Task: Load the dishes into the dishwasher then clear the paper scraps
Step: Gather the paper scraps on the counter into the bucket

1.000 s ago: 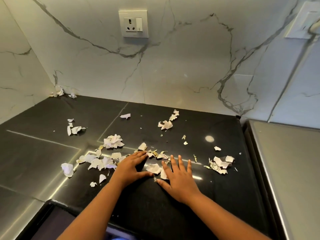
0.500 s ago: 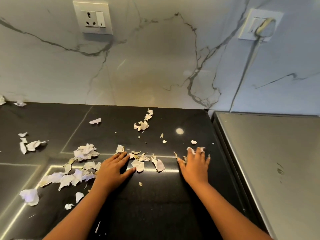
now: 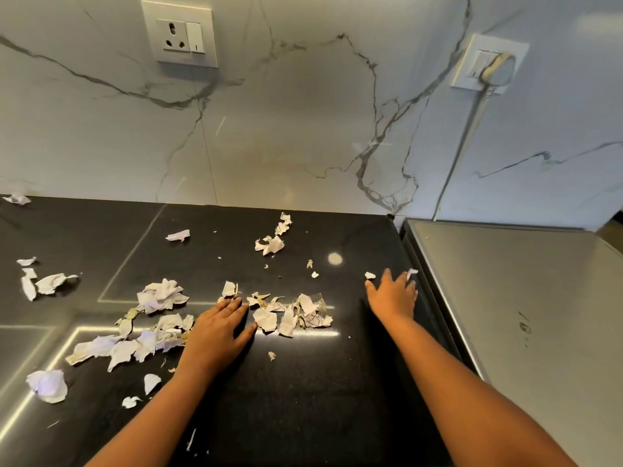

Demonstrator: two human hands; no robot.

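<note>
White torn paper scraps lie scattered over the black countertop [image 3: 303, 399]. One cluster [image 3: 293, 315] sits just right of my left hand [image 3: 219, 328], which rests flat with fingers spread and holds nothing. A bigger heap [image 3: 141, 338] lies to that hand's left. My right hand [image 3: 392, 296] is flat near the counter's right edge, fingers apart, with small scraps [image 3: 370, 275] at its fingertips. More scraps [image 3: 271, 244] lie farther back. No dishes or dishwasher are in view.
A steel appliance top [image 3: 522, 315] adjoins the counter on the right. The marble wall behind carries a socket [image 3: 180, 35] and a second socket with a plug and cable [image 3: 492, 67]. Stray scraps [image 3: 43, 281] lie at the far left.
My right hand has slid from the centre pile out to the counter's right edge. The left hand stays flat by the middle scraps. The view has turned to the right.
</note>
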